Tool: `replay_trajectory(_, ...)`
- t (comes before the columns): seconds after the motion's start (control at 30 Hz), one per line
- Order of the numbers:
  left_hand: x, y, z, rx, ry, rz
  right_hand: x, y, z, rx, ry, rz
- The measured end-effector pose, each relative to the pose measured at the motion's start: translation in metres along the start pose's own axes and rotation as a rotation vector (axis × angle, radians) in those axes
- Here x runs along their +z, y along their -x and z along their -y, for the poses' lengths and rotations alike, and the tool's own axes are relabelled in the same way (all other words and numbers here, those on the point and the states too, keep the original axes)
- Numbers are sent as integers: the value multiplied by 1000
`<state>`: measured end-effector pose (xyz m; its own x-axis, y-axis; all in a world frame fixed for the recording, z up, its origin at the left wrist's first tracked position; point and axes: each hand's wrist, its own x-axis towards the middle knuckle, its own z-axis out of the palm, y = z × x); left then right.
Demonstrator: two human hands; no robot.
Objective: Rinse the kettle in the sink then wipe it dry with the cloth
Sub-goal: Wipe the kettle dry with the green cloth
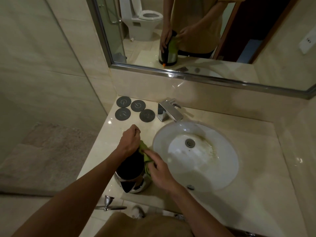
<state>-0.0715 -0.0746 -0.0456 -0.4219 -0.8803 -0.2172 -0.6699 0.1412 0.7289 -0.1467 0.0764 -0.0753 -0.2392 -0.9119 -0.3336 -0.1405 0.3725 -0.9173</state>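
A steel kettle with a black lid and handle stands on the beige counter just left of the sink. My left hand grips the top of the kettle at its far side. My right hand presses a green cloth against the kettle's right side and top. The cloth is partly hidden under both hands. The mirror reflects the kettle with the green cloth draped down its side.
A chrome tap stands behind the white basin, with no water running. Several dark round coasters lie at the back left of the counter. A glass shower partition is on the left. A chrome fitting sits below the counter edge.
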Motion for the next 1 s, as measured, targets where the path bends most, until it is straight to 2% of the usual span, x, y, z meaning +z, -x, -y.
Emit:
replay_trajectory(0.07,-1,1,0,-3,-2,-3,0,-8,6,-11,8,24)
replay_trajectory(0.13,-1,2,-1,-4,-5,2,-1,-15,3,64,-33,29)
replay_trajectory(0.3,-2,3,-3,-2,4,-10,-15,-34,-9,425,-33,60)
replay_trajectory(0.37,-1,3,-4,-4,-1,-11,-15,-35,-10,425,-6,65)
replay_trajectory(0.5,0,1,-3,-1,-12,-11,-9,-33,-1,228,-77,6)
replay_trajectory(0.6,1,1,-3,12,-30,-14,-9,-47,10,203,-12,50)
replay_trajectory(0.8,3,-2,0,30,-33,-19,-16,-85,14,339,126,194)
replay_trajectory(1.0,7,-6,4,44,-53,-31,-12,-101,5,518,135,184)
